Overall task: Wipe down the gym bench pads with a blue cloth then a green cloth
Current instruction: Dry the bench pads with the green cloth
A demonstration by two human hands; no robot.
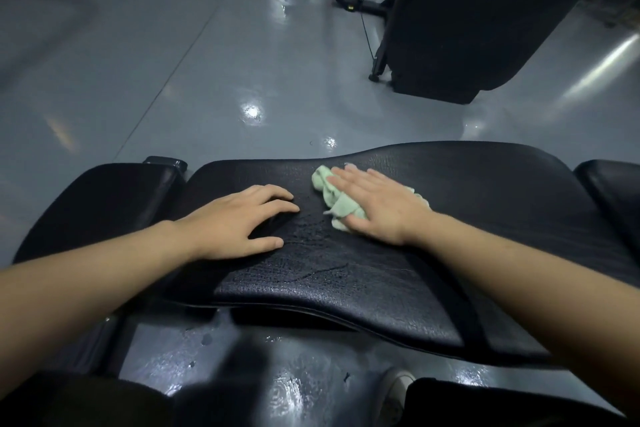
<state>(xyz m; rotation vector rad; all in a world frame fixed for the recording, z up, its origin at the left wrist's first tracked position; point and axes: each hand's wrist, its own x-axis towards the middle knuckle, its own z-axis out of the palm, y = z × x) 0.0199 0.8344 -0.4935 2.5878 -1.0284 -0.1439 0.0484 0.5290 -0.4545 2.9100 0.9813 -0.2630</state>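
A long black textured bench pad [346, 281] stretches across the view in front of me. My right hand [377, 204] lies flat with straight fingers on a crumpled green cloth [332, 198], pressing it onto the pad's far middle. My left hand [242, 222] rests palm-down on the pad just left of the cloth, fingers spread and slightly bent, holding nothing. A smaller black pad [104, 204] adjoins at the left, and another pad [613, 191] shows at the right edge. No blue cloth is in view.
The shiny grey floor [173, 62] spreads beyond the bench. A black gym machine [467, 21] with a curved frame and cable stands at the back right. Below the bench I see a white shoe [394, 392] and dark clothing.
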